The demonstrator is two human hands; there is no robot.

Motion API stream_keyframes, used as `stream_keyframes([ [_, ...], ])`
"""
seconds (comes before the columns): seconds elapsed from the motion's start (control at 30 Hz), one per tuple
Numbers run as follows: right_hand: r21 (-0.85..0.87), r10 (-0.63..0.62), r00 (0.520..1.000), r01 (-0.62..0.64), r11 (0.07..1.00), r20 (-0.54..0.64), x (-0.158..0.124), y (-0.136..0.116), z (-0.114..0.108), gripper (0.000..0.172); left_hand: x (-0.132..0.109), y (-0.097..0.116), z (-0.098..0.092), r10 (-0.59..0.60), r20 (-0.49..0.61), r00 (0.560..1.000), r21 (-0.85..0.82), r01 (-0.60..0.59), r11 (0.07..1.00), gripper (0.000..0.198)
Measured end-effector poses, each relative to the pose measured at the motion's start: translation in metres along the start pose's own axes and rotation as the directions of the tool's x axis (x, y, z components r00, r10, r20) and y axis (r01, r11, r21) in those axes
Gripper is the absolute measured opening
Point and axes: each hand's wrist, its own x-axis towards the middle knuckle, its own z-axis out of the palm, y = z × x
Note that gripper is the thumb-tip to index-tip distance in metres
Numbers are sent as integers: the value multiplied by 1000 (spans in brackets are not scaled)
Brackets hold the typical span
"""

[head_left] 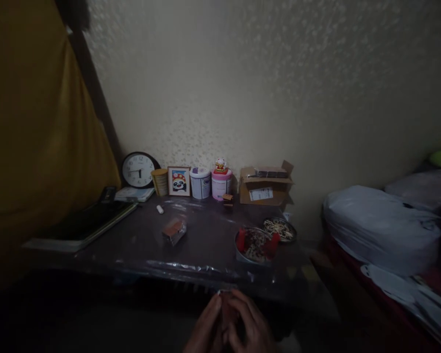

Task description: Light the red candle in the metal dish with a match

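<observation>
At the bottom of the view, in front of the table's near edge, my left hand (205, 324) and my right hand (250, 321) are drawn close together. Their fingers are closed around something small and dark with a pale spot at its top; dim light and the fingers hide what it is. Beyond them on the table lies a brown block in clear wrapping (174, 230). To the right stands a round tin (255, 260) with red pieces and a speckled filling. Its likely lid, a round patterned disc (279, 229), lies just behind.
Along the wall stand a clock (138, 170), a yellow cup (159, 182), a framed panda picture (179, 182), two tubs (200, 184), a cat figurine (221, 165) and an open cardboard box (266, 189). A dark flat item (84, 228) lies left; a white bag (380, 228) bulges right.
</observation>
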Motion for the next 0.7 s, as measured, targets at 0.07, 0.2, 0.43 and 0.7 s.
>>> stream_keyframes([
  [0.07,-11,6,1000,-6,1000,21,0,-2,-4,39,4,-7,4,45,-15,999,-89,-46,995,20],
  [0.2,31,36,996,-38,999,79,2,-6,-14,40,10,-14,10,79,62,995,-208,-65,976,23],
  [0.43,246,108,988,-132,960,109,13,4,-27,20,9,-6,9,-36,73,997,-242,52,969,24],
  [0.7,146,99,972,-131,981,211,13,14,-27,17,13,-13,6,-122,-24,992,-102,119,988,24],
])
